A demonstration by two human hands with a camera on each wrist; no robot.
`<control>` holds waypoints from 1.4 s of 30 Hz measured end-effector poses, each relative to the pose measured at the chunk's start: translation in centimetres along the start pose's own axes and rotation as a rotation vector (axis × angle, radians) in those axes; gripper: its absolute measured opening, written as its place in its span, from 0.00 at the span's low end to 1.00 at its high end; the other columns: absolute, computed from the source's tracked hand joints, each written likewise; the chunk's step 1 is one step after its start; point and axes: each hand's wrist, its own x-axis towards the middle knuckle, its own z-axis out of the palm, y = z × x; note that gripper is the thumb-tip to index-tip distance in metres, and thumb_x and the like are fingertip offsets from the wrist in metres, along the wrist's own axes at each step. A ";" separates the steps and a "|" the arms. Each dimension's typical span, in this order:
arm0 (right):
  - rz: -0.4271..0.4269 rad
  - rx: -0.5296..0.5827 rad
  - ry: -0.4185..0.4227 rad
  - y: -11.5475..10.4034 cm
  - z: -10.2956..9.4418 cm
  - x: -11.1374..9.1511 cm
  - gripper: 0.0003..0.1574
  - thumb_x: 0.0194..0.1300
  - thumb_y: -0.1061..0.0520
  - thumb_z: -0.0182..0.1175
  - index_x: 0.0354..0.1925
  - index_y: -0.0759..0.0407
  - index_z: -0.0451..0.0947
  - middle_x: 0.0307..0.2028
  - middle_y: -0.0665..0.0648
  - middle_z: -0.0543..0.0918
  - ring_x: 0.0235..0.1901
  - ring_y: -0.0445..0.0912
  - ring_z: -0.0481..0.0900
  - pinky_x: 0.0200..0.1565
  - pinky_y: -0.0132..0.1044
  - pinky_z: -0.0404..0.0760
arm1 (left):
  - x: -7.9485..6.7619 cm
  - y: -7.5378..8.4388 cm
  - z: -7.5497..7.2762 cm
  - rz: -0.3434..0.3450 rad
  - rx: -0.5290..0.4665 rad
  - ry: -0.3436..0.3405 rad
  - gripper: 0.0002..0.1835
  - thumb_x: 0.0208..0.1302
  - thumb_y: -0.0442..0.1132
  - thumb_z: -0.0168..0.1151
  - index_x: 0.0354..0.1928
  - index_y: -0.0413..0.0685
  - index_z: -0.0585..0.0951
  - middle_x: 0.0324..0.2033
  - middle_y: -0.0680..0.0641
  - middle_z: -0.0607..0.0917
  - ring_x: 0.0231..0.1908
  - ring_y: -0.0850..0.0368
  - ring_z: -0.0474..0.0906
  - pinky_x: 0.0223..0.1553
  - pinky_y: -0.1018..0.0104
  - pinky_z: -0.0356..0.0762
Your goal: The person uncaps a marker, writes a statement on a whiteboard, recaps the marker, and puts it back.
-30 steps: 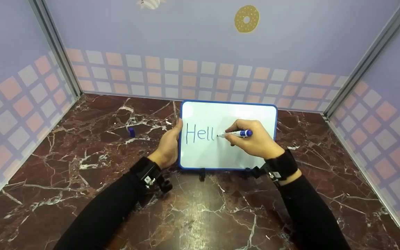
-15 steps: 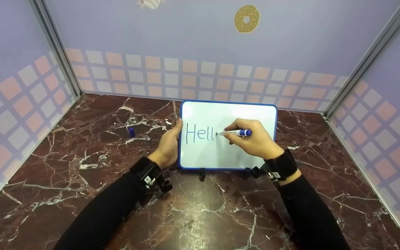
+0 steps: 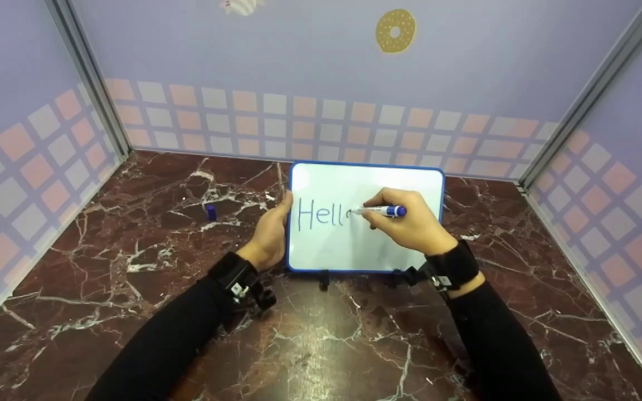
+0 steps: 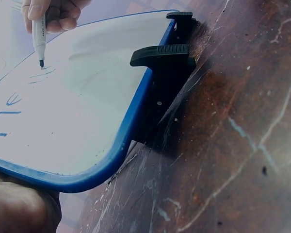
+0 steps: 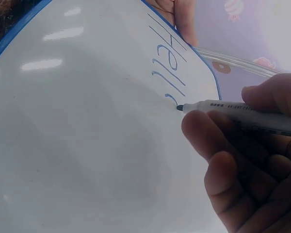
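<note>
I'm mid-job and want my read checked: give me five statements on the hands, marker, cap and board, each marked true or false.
1. The right hand holds the marker. True.
2. The left hand holds the cap. False: the left hand holds the whiteboard at its left edge.
3. The blue cap lies on the table. True.
4. The whiteboard's frame is red. False: it is blue.
5. Black supports hook over the whiteboard's lower edge. True.
</note>
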 end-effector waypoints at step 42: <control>0.072 0.002 -0.047 -0.4 0.3 -0.1 0.04 0.77 0.60 0.74 0.46 0.61 0.92 0.36 0.56 0.94 0.30 0.48 0.91 0.28 0.31 0.79 | 0.1 0.1 -0.1 -0.021 0.001 0.003 0.35 0.90 0.65 0.40 0.73 0.45 0.80 0.59 0.38 0.90 0.53 0.42 0.91 0.53 0.49 0.90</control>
